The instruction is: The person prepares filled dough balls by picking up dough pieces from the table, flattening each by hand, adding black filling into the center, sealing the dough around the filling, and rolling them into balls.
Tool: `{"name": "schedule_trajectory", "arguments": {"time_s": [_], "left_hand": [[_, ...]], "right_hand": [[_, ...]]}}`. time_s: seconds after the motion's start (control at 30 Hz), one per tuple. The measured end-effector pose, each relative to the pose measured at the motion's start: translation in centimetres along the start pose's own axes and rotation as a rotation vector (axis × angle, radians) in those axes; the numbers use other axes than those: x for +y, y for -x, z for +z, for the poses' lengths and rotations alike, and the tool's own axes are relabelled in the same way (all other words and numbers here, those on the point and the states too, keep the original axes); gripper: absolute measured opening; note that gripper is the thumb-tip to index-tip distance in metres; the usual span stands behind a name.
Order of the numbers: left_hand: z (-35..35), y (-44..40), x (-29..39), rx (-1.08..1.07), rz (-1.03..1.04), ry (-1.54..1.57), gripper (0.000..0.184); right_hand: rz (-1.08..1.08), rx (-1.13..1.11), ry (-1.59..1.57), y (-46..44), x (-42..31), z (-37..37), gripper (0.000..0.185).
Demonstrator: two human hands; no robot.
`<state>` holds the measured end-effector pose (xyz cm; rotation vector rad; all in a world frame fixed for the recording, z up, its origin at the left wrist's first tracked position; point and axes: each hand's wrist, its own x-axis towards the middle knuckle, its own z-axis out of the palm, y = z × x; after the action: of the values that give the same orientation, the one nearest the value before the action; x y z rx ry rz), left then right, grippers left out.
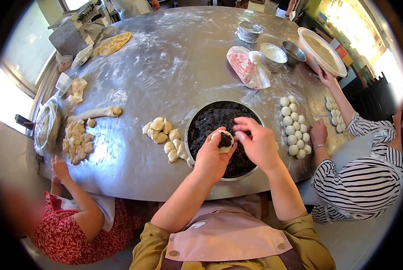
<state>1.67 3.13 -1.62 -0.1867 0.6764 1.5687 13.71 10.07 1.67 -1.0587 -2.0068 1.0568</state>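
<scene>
My left hand (211, 157) holds a piece of dough (227, 147) with dark filling (224, 140) showing in its middle. To its right is my right hand (258, 143), fingers bent and apart, near the dough's edge; I see nothing in it. Both hands are over a round metal bowl (197, 165) of crumbly dark filling (216, 118). Left of the bowl lie pieces of pale dough (158, 130). On the right, rows of white dough balls (296, 126) rest on the metal table (174, 81).
At the left, a person in red is beside more dough pieces (77, 141) and a dough roll (95, 114). A person in stripes at the right touches a large basin (301, 42). Beyond the filling are a red-white bag (243, 65) and metal bowls (293, 52).
</scene>
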Motion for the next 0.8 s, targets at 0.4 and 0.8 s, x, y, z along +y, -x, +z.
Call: {"name": "schedule_trajectory", "arguments": {"time_s": [0.4,0.8], "left_hand": [[-1.1,-1.1,-0.5,-0.005,0.018,-0.101,0.021],[-1.7,-0.8,-0.1,-0.027,0.071,-0.106,0.022]], "right_hand": [[-0.457,0.111,0.304,0.7,0.4,1.3,0.016],[-0.306,0.036,0.133,1.8,-1.0,1.3,0.025]]}}
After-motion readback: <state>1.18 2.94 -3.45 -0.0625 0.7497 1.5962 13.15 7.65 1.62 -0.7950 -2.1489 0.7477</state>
